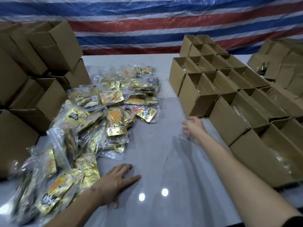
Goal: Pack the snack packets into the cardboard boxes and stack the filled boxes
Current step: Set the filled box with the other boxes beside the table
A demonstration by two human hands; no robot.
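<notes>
Grip: none; left hand (114, 182) flat on counter (155, 161) beside snack packets (105, 99), likely bracing; right hand (194, 128), loose-fingered, extended by cardboard boxes (198, 99).

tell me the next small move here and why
Probably move the left hand onto the nearest packet and grip it. Both hands hold nothing: the left lies flat on the table right beside the pile, and the right hand reaches open toward the open boxes, so nothing is ready to go in.
</notes>
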